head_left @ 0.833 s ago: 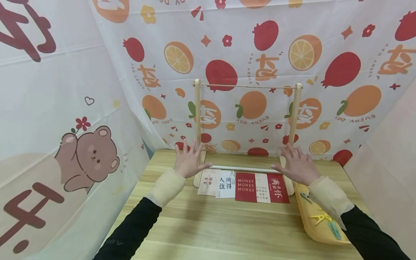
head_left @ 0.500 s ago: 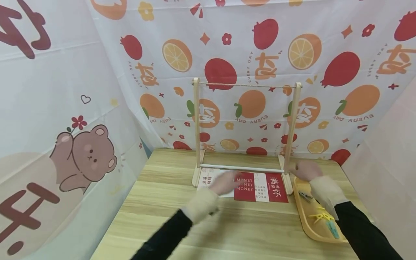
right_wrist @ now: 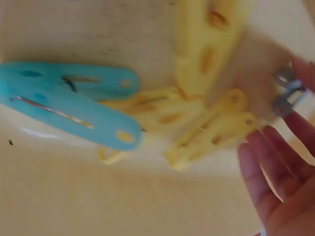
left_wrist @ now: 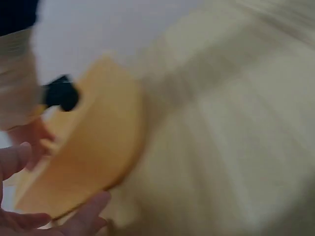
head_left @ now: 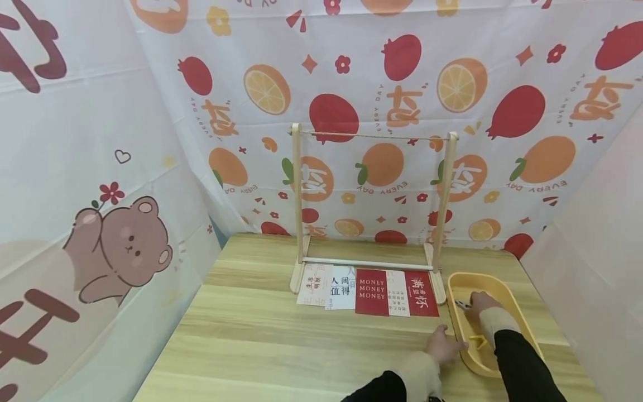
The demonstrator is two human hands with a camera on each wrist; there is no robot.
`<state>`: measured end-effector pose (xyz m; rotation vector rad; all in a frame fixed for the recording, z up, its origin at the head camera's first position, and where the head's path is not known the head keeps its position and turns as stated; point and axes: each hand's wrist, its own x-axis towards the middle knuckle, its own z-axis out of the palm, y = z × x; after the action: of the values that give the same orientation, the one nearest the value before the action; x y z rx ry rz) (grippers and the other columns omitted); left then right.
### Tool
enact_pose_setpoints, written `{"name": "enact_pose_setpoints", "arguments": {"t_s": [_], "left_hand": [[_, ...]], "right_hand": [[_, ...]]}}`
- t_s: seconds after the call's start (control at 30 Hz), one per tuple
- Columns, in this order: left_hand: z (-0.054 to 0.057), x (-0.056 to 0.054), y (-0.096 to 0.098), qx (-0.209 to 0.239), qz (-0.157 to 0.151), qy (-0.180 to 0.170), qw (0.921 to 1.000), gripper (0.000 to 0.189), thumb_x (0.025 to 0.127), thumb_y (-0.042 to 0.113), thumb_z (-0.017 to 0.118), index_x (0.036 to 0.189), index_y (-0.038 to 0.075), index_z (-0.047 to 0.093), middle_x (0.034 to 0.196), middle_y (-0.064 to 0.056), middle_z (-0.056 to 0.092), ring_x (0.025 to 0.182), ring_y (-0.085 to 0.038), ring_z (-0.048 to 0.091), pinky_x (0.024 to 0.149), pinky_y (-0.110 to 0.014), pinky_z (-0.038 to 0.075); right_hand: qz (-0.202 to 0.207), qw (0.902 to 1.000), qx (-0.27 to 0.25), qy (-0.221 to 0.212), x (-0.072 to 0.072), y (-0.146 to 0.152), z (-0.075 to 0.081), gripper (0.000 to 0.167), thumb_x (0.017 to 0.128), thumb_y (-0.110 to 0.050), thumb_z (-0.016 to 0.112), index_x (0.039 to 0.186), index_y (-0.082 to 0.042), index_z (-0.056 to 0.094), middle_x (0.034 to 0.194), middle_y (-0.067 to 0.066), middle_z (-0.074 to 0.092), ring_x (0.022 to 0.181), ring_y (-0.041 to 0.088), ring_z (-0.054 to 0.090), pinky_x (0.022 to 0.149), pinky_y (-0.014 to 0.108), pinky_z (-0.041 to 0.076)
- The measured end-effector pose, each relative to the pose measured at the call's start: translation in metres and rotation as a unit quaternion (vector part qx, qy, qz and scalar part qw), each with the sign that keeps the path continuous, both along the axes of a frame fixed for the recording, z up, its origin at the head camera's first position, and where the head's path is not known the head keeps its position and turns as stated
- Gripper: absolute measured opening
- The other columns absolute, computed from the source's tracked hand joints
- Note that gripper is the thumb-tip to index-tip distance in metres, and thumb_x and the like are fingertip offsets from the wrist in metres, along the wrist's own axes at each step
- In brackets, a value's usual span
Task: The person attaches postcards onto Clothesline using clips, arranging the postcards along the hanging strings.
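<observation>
My right hand (head_left: 481,303) reaches into the yellow tray (head_left: 482,275), its thumb and index finger pinching a grey clothespin (right_wrist: 288,93). Beside it in the right wrist view lie several yellow clothespins (right_wrist: 211,132) and a teal clothespin (right_wrist: 74,105). At the tray's near left side is my left hand (head_left: 442,346), with its fingertips right at the rim. The left wrist view, though blurred, has the left hand's fingers (left_wrist: 88,214) spread along the tray's outer wall, holding nothing.
Behind the tray stands a wooden frame (head_left: 446,195) with a string (head_left: 372,134) across its top and a white bar (head_left: 366,263) low down. Several printed cards, one of them red (head_left: 372,293), lie in a row before it. Patterned cloth (head_left: 331,184) hangs around the table (head_left: 281,346).
Both hands were spread beside the frame. The right hand has come down into the tray and taken hold of the grey clothespin; the left has swept right, across the cards, to the tray's rim.
</observation>
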<state>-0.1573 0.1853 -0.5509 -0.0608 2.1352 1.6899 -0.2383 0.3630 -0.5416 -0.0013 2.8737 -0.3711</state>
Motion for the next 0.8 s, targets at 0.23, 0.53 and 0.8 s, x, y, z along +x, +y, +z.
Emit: {"name": "enact_pose_setpoints", "arguments": {"t_s": [0.23, 0.53, 0.8], "left_hand": [[-0.010, 0.008, 0.006, 0.018, -0.014, 0.005, 0.9997, 0.050, 0.079, 0.011, 0.072, 0.124, 0.004, 0.051, 0.116, -0.014, 0.057, 0.058, -0.023, 0.059, 0.055, -0.032, 0.050], [-0.007, 0.002, 0.005, 0.014, -0.063, -0.029, 0.9975, 0.049, 0.082, 0.016, 0.070, 0.128, 0.012, 0.053, 0.116, -0.009, 0.058, 0.065, -0.023, 0.060, 0.056, -0.037, 0.052], [-0.007, 0.002, 0.002, 0.021, -0.082, -0.043, 0.9954, 0.051, 0.083, 0.017, 0.069, 0.130, 0.019, 0.051, 0.105, -0.001, 0.060, 0.063, -0.021, 0.058, 0.054, -0.040, 0.053]], "right_hand": [[0.036, 0.9961, 0.066, 0.046, -0.006, 0.000, -0.003, 0.013, 0.081, -0.008, 0.063, 0.074, -0.003, 0.053, 0.066, 0.007, 0.054, 0.058, 0.021, 0.052, 0.054, 0.041, 0.044], [0.026, 0.9974, -0.056, 0.039, -0.012, -0.004, 0.000, 0.026, 0.079, -0.015, 0.065, 0.089, 0.008, 0.058, 0.081, 0.017, 0.061, 0.072, 0.031, 0.059, 0.064, 0.044, 0.049], [-0.132, 0.9040, -0.407, 0.006, -0.003, 0.000, -0.017, 0.052, 0.090, -0.021, 0.061, 0.115, 0.022, 0.048, 0.096, 0.018, 0.065, 0.081, 0.016, 0.063, 0.074, 0.031, 0.051]]}}
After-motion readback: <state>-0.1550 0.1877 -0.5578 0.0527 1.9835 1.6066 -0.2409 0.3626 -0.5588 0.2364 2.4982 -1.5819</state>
